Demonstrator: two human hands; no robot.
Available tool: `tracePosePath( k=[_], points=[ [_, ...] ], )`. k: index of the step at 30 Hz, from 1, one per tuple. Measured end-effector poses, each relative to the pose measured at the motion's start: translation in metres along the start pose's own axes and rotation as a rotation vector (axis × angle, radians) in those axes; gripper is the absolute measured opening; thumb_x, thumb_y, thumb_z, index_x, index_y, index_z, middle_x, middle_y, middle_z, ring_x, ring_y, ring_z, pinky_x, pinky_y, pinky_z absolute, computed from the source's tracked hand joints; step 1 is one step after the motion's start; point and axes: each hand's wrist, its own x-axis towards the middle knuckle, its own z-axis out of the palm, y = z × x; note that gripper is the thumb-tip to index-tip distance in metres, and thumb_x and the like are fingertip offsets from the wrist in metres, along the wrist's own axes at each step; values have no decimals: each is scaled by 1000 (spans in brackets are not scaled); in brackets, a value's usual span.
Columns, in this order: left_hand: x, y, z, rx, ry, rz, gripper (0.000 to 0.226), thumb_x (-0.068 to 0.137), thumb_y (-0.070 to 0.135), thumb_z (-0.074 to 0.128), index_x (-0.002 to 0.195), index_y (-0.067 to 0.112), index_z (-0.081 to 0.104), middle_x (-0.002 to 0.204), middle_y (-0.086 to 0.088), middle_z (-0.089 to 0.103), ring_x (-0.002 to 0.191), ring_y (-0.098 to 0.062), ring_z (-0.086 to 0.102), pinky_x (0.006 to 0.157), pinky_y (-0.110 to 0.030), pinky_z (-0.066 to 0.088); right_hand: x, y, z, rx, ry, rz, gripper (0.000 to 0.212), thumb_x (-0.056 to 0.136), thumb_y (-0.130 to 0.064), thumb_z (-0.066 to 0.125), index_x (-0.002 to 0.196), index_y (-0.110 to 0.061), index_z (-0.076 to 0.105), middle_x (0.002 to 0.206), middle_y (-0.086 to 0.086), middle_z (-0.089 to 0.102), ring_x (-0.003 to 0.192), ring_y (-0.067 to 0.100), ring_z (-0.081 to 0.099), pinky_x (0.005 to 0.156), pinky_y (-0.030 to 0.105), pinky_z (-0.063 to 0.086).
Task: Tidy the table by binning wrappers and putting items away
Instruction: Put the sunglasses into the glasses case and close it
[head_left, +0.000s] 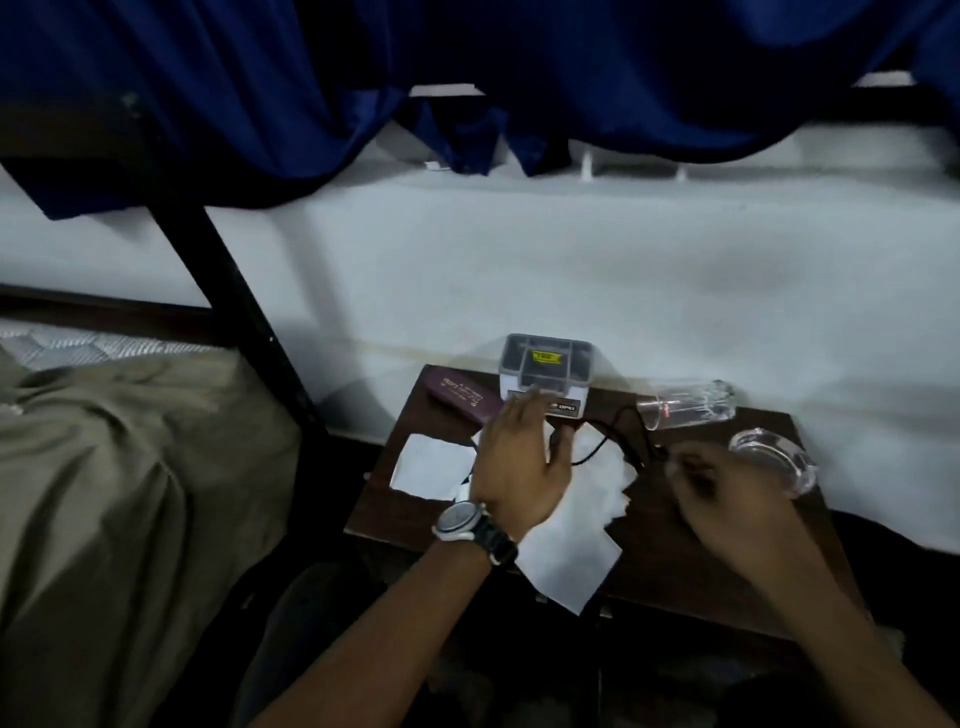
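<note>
Nearest to us, our two bare forearms reach out over a small dark brown wooden table (691, 566); the left wrist carries a round-faced wristwatch on a dark strap (462, 521). Just beyond the watch, a white sheet of paper (563, 566) lies at the near edge of the table, with a crumpled white tissue-like wrapper (597, 488) overlapping it farther in; a second white square of paper (431, 467) lies to the left of our left hand. Our left hand (514, 462) hovers flat above the papers with the fingers spread apart and nothing held in it, the fingertips reaching towards the box at the far side. Our right hand (727, 499) is to the right, fingers drawn together and pinched on one end of a thin black cord (618, 431), which loops across the table between the two hands; motion blur softens that hand. To the right of it sits a clear round glass ashtray-like dish (774, 462) near the right edge; farther off, a clear drinking glass (685, 405) lies on its side. At the far edge stands a small white and grey box with a yellow label (545, 369), and left of it rests a maroon oblong case with gold lettering (457, 397); beyond is a white wall (571, 270) and a deep blue curtain (363, 78); a bed with olive bedding (104, 493) fills the left.
</note>
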Motion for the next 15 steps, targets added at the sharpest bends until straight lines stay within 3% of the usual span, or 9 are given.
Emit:
tracePosePath(
  k=[2, 5, 10, 13, 15],
  points=[
    [-1, -28, -9, -32, 30, -72, 48, 94, 37, 49, 137, 16, 58, 142, -8, 61, 131, -30, 56, 107, -49, 47, 10, -22, 25, 25, -45, -33, 17, 91, -19, 68, 106, -23, 74, 99, -3, 78, 89, 16, 74, 86, 36, 59],
    [2, -62, -13, -116, 62, -154, 40, 95, 33, 54, 131, 19, 61, 130, -1, 66, 120, -22, 62, 99, -41, 52, 27, -51, 56, 13, -102, -91, 13, 93, -25, 66, 103, -27, 73, 103, -11, 75, 91, 11, 71, 83, 35, 59],
    [12, -97, -6, -291, 173, -251, 23, 98, 17, 59, 120, 22, 65, 110, 6, 72, 100, -12, 66, 84, -21, 51, 69, -89, 105, -101, -197, -235, 23, 97, -32, 58, 116, -25, 70, 111, -7, 73, 103, 16, 69, 84, 39, 58],
    [26, -100, -4, -448, 248, -401, 16, 102, 24, 52, 113, 20, 64, 103, 5, 73, 94, -16, 67, 80, -29, 52, 97, -109, 132, -190, -239, -329, 24, 97, -30, 56, 115, -20, 69, 112, 0, 72, 102, 22, 69, 82, 42, 58],
    [37, -102, -5, -531, 301, -491, 18, 104, 25, 49, 112, 17, 63, 98, 8, 70, 89, -12, 65, 75, -26, 49, 114, -120, 150, -264, -270, -394, 20, 97, -28, 53, 107, -18, 67, 105, 3, 70, 97, 26, 68, 78, 41, 56]
  ],
)
